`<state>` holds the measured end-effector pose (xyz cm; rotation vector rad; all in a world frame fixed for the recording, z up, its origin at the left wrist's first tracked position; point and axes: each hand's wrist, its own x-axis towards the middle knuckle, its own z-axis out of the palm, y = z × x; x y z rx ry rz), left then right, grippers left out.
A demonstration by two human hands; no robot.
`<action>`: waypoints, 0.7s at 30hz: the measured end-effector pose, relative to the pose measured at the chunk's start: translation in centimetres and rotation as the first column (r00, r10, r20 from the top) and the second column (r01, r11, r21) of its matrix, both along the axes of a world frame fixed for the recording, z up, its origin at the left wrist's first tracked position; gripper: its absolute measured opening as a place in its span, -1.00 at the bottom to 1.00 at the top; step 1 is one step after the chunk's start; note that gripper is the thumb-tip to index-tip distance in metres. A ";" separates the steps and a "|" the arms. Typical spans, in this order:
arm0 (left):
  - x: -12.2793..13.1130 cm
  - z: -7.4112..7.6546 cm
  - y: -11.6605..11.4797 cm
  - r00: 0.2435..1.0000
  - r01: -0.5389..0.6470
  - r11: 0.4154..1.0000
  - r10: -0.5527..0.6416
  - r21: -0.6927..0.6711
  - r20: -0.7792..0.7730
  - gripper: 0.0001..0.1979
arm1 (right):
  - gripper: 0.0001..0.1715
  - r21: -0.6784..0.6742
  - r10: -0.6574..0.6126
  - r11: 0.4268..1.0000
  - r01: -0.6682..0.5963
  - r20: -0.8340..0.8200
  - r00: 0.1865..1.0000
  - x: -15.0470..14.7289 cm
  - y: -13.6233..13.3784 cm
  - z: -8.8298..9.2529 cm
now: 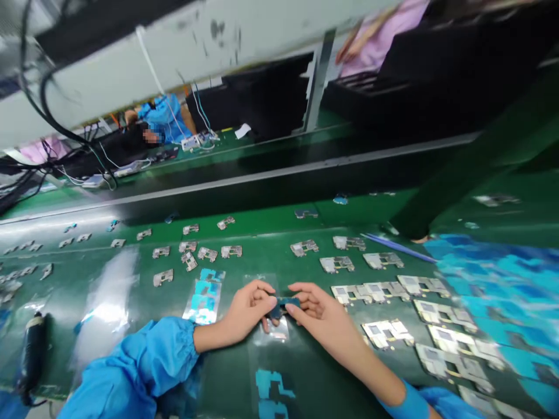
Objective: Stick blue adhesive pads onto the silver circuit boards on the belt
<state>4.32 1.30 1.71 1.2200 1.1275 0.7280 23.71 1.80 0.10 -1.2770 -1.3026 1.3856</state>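
Observation:
My left hand [247, 311] and my right hand [321, 311] meet at the middle of the green table, low in the head view. Both pinch one small dark blue part [285, 302] between their fingertips, left from the left end, right from the right end. Under the part lies a clear plastic strip [273, 331]. Both forearms rest on the table, in blue sleeves.
Several silver metal shields [384, 334] lie in rows to the right and scattered to the left [192, 256]. Strips with blue stickers [205, 297] lie left of my hands, a blue sheet [502, 291] at far right. A black tool [32, 355] sits at left. Other people work beyond the conveyor.

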 end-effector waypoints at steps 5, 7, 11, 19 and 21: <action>0.5 3.1 5.1 0.950 0.117 0.950 -0.022 0.289 -0.312 -0.65 | -0.45 0.178 -0.065 0.982 0.062 0.013 0.998 0.4 0.5 -0.9; 0.6 4.9 9.7 0.911 0.090 0.909 0.091 0.408 -0.402 -0.71 | -0.45 0.239 -0.100 0.967 0.085 0.051 0.994 0.8 0.5 -1.3; 1.1 6.1 19.0 0.797 0.063 0.885 0.233 0.461 -0.557 -0.80 | -0.70 0.309 0.008 0.949 -0.066 0.187 0.982 1.2 -0.1 -1.3; -0.1 5.2 13.8 0.740 0.273 0.816 0.161 0.510 -0.653 -0.77 | -0.17 0.441 0.183 0.565 -0.697 0.757 0.627 1.2 -1.3 -2.3; -1.5 4.5 7.4 0.759 0.392 0.788 0.014 0.474 -0.651 -0.74 | -0.24 0.464 0.092 0.537 -0.705 0.798 0.595 1.0 -1.3 -2.9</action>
